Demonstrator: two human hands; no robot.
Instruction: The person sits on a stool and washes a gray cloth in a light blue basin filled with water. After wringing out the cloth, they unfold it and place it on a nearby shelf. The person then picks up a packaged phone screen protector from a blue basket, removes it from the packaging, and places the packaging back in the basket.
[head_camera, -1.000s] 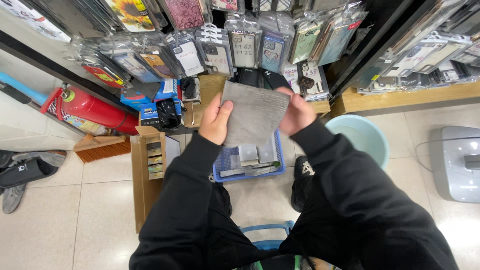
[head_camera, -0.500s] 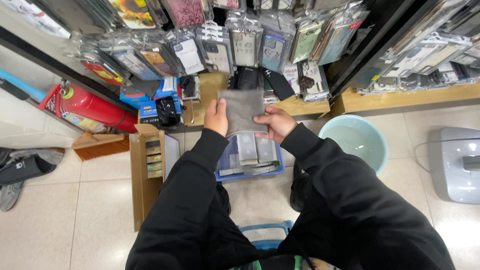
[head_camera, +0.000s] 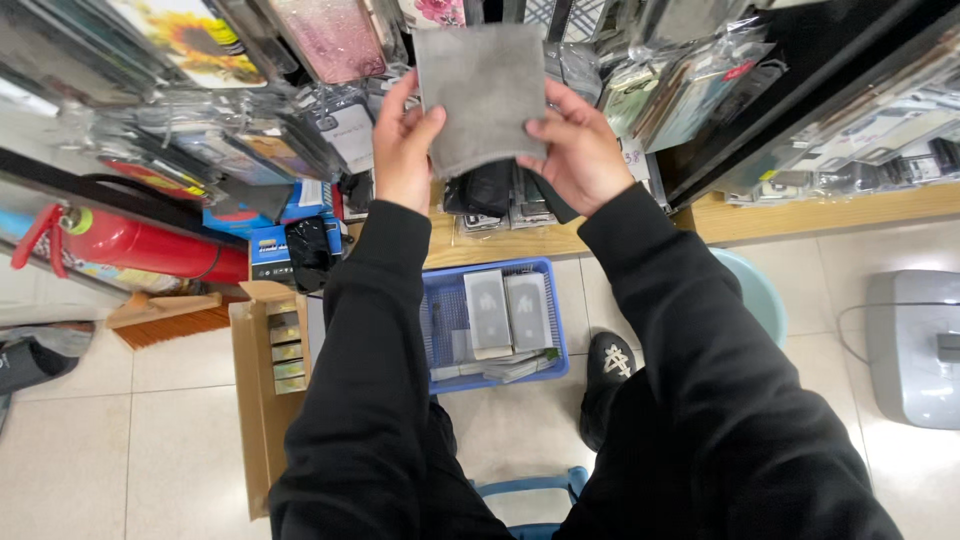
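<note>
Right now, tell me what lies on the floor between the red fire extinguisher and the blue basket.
In the head view, an open cardboard box stands on the tiles between the red fire extinguisher and the blue basket, its side close against the basket.

Clear-bagged packets (head_camera: 330, 130) on racks; grey flat boxes (head_camera: 508, 312) in blue basket (head_camera: 440, 330).

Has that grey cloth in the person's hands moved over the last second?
Yes. The grey cloth has risen away from the blue basket, up against the hanging packets.
</note>
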